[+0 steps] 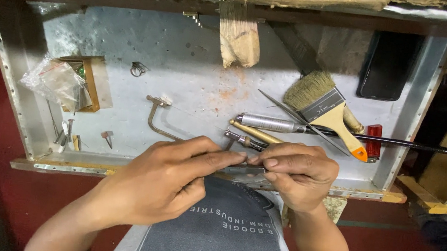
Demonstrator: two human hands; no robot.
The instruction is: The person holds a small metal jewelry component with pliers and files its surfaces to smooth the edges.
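Pinching together at the near edge of the metal worktop [185, 66], the left hand [165, 183] and the right hand [296, 174] are meeting fingertip to fingertip over a small, thin metal piece [249, 173], which is lying just under the right fingers [280, 163], close to the person's chest. Both sets of fingers are clenching on that piece, though most of it is staying hidden beneath them, so its shape is hard to make out.

Judging from how things lie, the work seems to be in mid-handling: the piece is being held rather than set down, and nothing is showing whether any cutting or filing is done. A small saw frame [159, 117] is lying untouched just beyond the left hand. A paintbrush [327, 110], a silver cylindrical tool [268, 123] and a brass-coloured rod [256, 132] are resting beyond the right hand. A plastic bag [53, 83] is sitting far left beside loose screws [107, 137]. A dark phone [387, 65] is leaning at the far right corner.
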